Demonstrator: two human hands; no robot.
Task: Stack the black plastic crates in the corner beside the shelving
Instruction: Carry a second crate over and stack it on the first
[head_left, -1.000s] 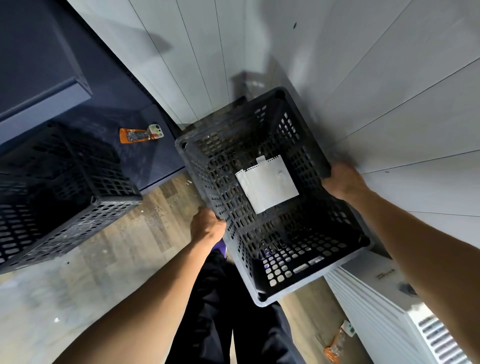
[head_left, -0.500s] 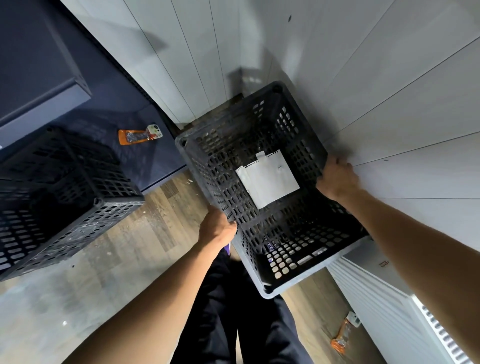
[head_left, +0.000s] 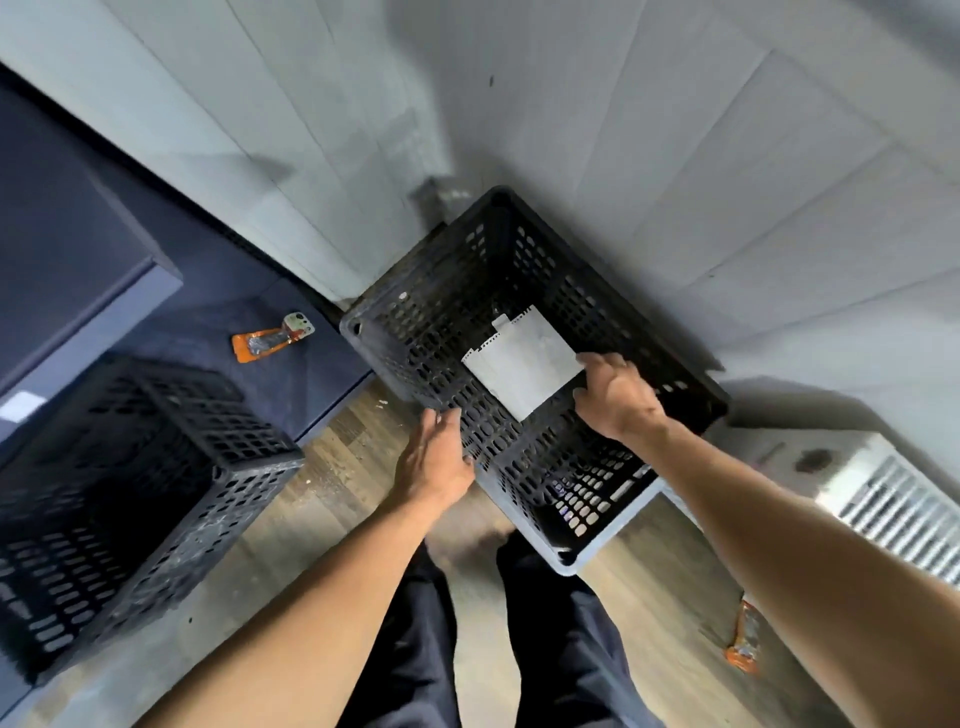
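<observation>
Since the earlier frames both hands have left the sides of the black crate (head_left: 519, 364): the left hand (head_left: 436, 462) now hovers open beside its near-left wall with fingers spread, and the right hand (head_left: 615, 395) has moved over the crate's interior, fingers loosely curled and holding nothing, its fingertips by the white paper sheet (head_left: 522, 361). That crate sits in the corner against the white wall panels (head_left: 727, 156), containing only the sheet. A second black crate (head_left: 124, 499) stands well apart at left, its contents not discernible.
</observation>
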